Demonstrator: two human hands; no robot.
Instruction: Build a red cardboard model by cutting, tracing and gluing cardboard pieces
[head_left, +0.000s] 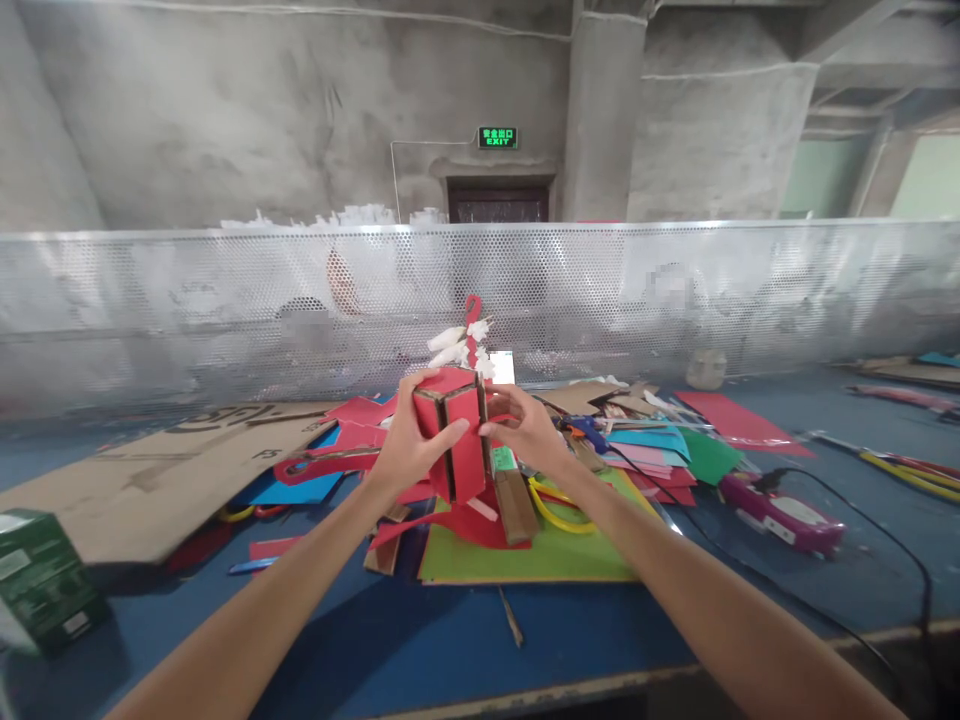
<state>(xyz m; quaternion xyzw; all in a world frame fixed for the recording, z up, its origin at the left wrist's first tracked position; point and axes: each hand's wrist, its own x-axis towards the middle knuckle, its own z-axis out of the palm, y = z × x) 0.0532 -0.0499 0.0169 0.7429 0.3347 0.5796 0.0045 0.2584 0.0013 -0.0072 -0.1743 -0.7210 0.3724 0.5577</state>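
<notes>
A red-faced cardboard box [466, 450] with bare brown cut edges is held up over the middle of the table. My left hand [407, 440] wraps its left side, thumb lying across the front. On the opposite side, my right hand [525, 428] pinches at the right edge with thumb and fingers; the fingertips are partly hidden there. Behind the box stands a curled red strip [473, 308] with white petal-like pieces [448, 340] on it. Below lie red paper pieces [480, 528], a brown cardboard strip [516, 508] and a yellow-green sheet [465, 568].
A large cardboard sheet [150, 470] covers the left, with a green box [46, 575] before it. Yellow-handled scissors [562, 515], a blue glue gun [589, 432], coloured sheets [649, 445] and a purple corded device [784, 512] lie rightward. A perforated metal panel [225, 290] stands behind.
</notes>
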